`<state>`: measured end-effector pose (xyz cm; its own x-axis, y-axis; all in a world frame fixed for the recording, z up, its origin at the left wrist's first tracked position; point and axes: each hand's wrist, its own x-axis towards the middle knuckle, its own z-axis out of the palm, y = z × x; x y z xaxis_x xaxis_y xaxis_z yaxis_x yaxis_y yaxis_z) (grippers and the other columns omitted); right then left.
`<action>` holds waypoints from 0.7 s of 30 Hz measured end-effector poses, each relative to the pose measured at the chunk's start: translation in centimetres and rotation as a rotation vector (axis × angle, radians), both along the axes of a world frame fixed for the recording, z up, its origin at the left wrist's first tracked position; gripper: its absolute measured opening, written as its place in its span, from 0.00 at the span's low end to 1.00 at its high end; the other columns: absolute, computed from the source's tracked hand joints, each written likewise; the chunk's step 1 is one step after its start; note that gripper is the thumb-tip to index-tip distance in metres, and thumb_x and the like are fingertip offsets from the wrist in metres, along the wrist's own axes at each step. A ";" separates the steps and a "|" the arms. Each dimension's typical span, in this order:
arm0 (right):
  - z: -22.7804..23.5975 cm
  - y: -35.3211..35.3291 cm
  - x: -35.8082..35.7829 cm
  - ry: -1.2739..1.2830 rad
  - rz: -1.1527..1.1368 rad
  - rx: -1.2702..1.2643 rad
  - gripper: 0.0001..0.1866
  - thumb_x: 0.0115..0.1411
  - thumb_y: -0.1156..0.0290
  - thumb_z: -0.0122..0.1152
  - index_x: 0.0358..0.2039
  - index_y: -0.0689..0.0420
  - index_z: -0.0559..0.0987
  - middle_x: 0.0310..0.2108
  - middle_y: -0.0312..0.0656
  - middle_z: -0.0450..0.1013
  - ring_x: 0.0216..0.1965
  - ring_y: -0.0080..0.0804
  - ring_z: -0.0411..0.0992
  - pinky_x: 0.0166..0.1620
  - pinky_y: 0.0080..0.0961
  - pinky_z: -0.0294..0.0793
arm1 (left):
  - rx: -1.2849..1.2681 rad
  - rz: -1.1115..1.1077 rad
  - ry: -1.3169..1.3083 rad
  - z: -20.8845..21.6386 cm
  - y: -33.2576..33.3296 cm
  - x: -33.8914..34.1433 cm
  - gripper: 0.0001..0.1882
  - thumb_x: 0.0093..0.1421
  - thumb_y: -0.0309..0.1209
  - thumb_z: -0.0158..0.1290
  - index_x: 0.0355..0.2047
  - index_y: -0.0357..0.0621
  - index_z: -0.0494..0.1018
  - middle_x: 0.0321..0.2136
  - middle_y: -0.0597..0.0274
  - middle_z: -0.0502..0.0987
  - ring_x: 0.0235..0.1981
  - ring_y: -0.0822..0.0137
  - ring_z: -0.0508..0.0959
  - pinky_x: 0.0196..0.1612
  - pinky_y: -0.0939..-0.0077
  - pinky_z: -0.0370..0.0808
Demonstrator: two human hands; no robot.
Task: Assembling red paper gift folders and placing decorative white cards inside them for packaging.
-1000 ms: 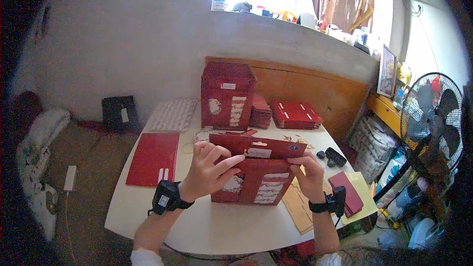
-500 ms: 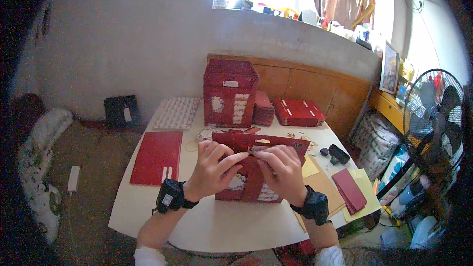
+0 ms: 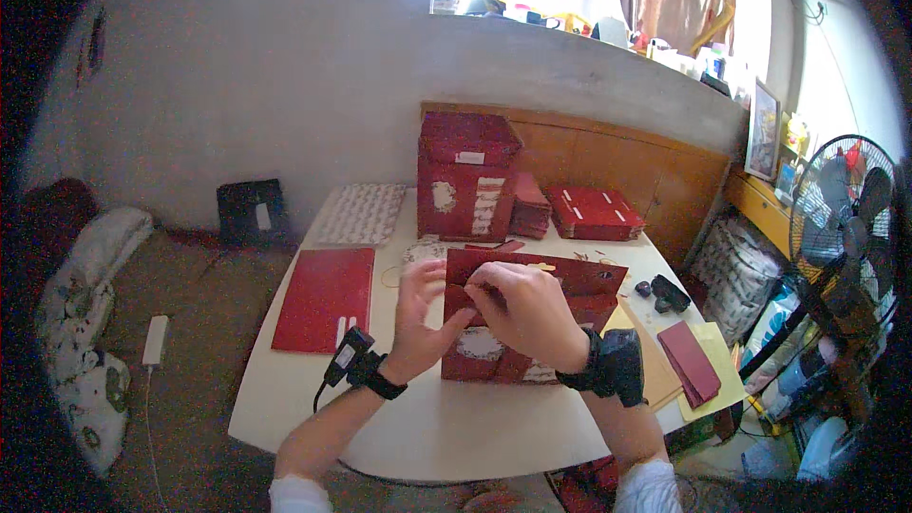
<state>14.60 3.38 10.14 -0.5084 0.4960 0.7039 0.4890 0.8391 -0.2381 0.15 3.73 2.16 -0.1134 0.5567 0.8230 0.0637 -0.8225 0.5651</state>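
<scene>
A dark red cardboard package [image 3: 584, 306] with a hang slot in its top panel and white printed patches on its front stands upright on the table before me. At its left edge is my left hand [image 3: 420, 328], fingers raised and thumb apart, the thumb tip close to the front. My right hand [image 3: 534, 315] reaches across the front, its fingers bent and pinched together just below the top panel. Whatever lies between those fingertips is hidden. Both wrists carry black straps with small devices.
Behind stand a tall red box stack [image 3: 465, 180] and flat red packages [image 3: 597, 213]. A red sheet [image 3: 325, 299] and a patterned white stack [image 3: 356, 214] lie left. On the right are dark red strips [image 3: 689, 363] on yellow paper, small black objects [image 3: 671, 293] and a fan [image 3: 845, 209].
My right hand has moved left along the package to its upper left part. My left hand has loosened its pinch and its fingers have opened. The view has shifted slightly.
</scene>
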 end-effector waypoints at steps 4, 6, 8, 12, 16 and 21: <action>0.0 0.2 -0.5 -0.020 -0.036 -0.148 0.07 0.52 0.67 0.50 0.26 0.56 0.70 0.22 0.48 0.71 0.26 0.47 0.71 0.28 0.39 0.69 | -0.200 0.023 -0.149 -1.8 -0.8 1.2 0.26 0.49 0.20 0.53 0.46 0.37 0.52 0.40 0.54 0.64 0.42 0.65 0.68 0.44 0.74 0.68; 0.0 -0.1 -0.7 0.005 -0.090 -0.151 0.06 0.51 0.66 0.52 0.26 0.55 0.71 0.20 0.47 0.71 0.25 0.47 0.71 0.27 0.39 0.69 | -0.048 0.089 -0.121 -3.3 -0.2 1.5 0.24 0.51 0.19 0.49 0.46 0.37 0.52 0.39 0.52 0.64 0.42 0.66 0.68 0.43 0.73 0.68; 0.1 -0.5 -1.0 0.013 -0.068 -0.165 0.06 0.50 0.67 0.53 0.26 0.55 0.72 0.20 0.47 0.71 0.25 0.47 0.71 0.28 0.39 0.70 | -0.031 0.045 -0.039 -4.4 0.1 1.1 0.22 0.52 0.18 0.47 0.46 0.37 0.53 0.39 0.51 0.64 0.41 0.65 0.68 0.43 0.73 0.68; 0.4 -0.7 -0.5 0.025 -0.045 -0.233 0.06 0.49 0.67 0.54 0.24 0.55 0.73 0.21 0.46 0.72 0.25 0.46 0.71 0.29 0.37 0.70 | 0.097 0.259 0.074 -2.9 -0.7 1.6 0.17 0.50 0.19 0.48 0.42 0.36 0.61 0.35 0.49 0.66 0.36 0.57 0.70 0.39 0.72 0.68; 0.6 -0.8 -0.6 0.013 -0.054 -0.201 0.06 0.49 0.67 0.54 0.23 0.55 0.73 0.21 0.46 0.72 0.25 0.46 0.71 0.29 0.36 0.70 | 0.154 0.274 0.104 -2.3 -0.8 1.3 0.16 0.49 0.20 0.49 0.40 0.37 0.64 0.34 0.49 0.67 0.35 0.56 0.70 0.37 0.72 0.69; 0.4 -0.6 -0.4 0.062 -0.061 -0.267 0.08 0.44 0.75 0.60 0.26 0.61 0.72 0.18 0.44 0.70 0.22 0.35 0.71 0.28 0.24 0.70 | 0.246 0.281 0.149 -1.8 -0.3 0.7 0.14 0.49 0.21 0.50 0.38 0.38 0.65 0.33 0.50 0.68 0.33 0.56 0.71 0.35 0.71 0.70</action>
